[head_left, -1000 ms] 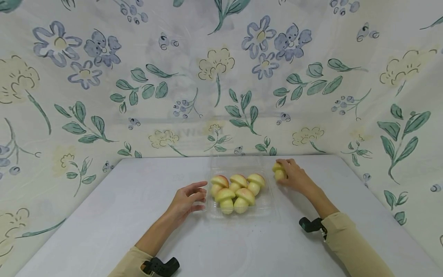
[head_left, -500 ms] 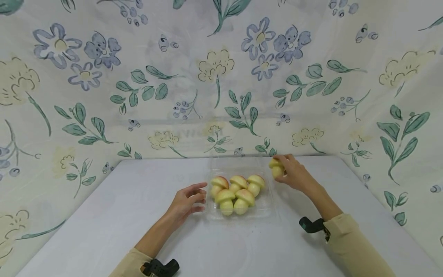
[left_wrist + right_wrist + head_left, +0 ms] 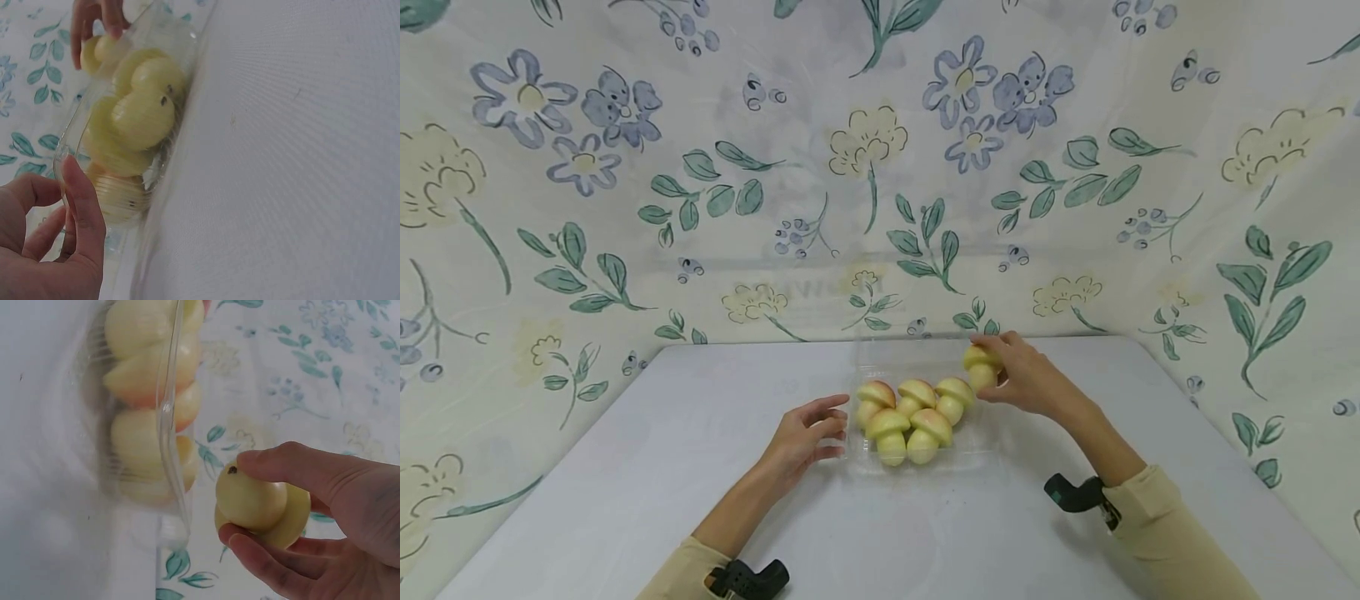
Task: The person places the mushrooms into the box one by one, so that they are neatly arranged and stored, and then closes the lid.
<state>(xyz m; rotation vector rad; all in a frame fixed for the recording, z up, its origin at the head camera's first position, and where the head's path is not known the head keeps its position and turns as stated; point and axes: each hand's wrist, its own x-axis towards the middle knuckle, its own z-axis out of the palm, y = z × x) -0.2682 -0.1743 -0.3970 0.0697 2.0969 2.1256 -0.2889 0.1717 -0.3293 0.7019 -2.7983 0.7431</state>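
Note:
My right hand (image 3: 1028, 375) holds a pale yellow mushroom-shaped piece (image 3: 981, 368) above the back right part of a clear plastic box (image 3: 976, 454). In the right wrist view, thumb and fingers grip this piece (image 3: 253, 500), and a small dark spot shows on its stem end. Several like pieces (image 3: 922, 444), some with a reddish blush on the cap, lie together inside the box. The left hand (image 3: 805, 437) is at the box's left side, thumb and forefinger apart. In the left wrist view its fingertips (image 3: 70, 165) meet the clear rim.
The box's transparent lid (image 3: 910, 357) is raised at the back. A white table (image 3: 625, 467) lies beneath everything, with a flower-patterned cloth (image 3: 820, 192) hanging behind it. Dark devices are worn on both wrists, below tan sleeves (image 3: 1165, 517).
The right hand has moved left with the mushroom-shaped piece, from beside the box to over its right part. The left hand has stayed where it was.

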